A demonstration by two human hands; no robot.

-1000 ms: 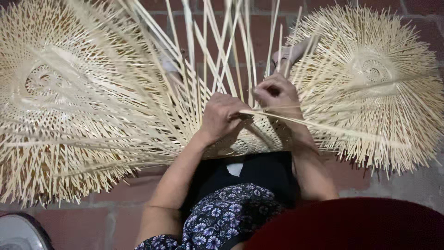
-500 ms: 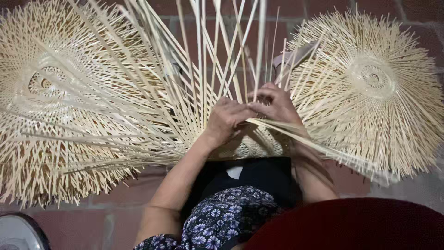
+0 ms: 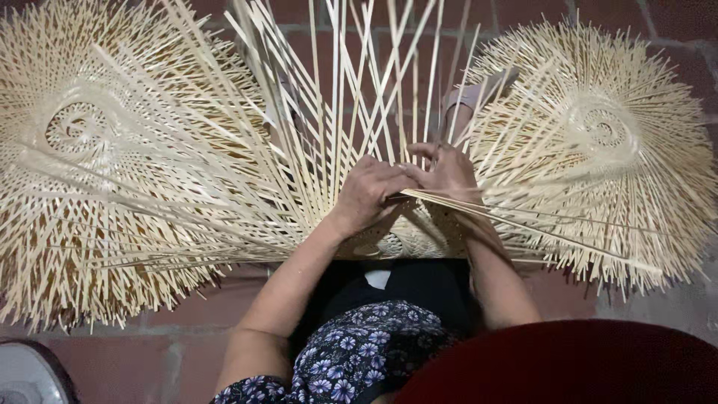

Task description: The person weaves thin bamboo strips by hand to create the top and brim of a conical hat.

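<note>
Hands meet over woven bamboo piece (image 3: 419, 236); left hand (image 3: 370, 194) and right hand (image 3: 449, 176) pinch bamboo strips (image 3: 523, 221).

Left fan (image 3: 82, 150): cut off at left and top edges. Upright strips (image 3: 351, 82): tips run past top edge. Right hand (image 3: 449, 176): fingers partly hidden behind the left hand (image 3: 370, 194). Weave (image 3: 419, 236) under both hands: mostly covered. Grey object (image 3: 22, 374), bottom-left corner: cropped, unidentifiable.
</note>
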